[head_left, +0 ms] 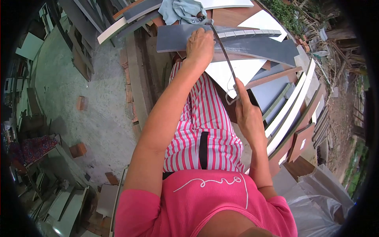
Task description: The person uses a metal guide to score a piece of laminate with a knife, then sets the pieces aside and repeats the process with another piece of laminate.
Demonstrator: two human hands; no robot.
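My right hand (248, 114) is closed around the near end of a long, thin, dark-handled hammer (225, 51). Its small grey head lies at the far end, just beyond my left hand, and a pale loop hangs by the grip. My left hand (200, 45) rests on a dark grey board (169, 39), fingers curled and pressed together near its far edge. Whatever they may pinch is hidden. To the right of the hammer, a curved strip (252, 33) with cuts across it stands along a grey curved panel (260, 49).
A light blue cloth (181, 11) lies beyond the board. White panels (256, 71) and long curved strips (294, 104) are stacked at the right. Bricks (78, 150) sit on the concrete floor (98, 118) at left. Clear plastic sheeting (323, 201) is at lower right.
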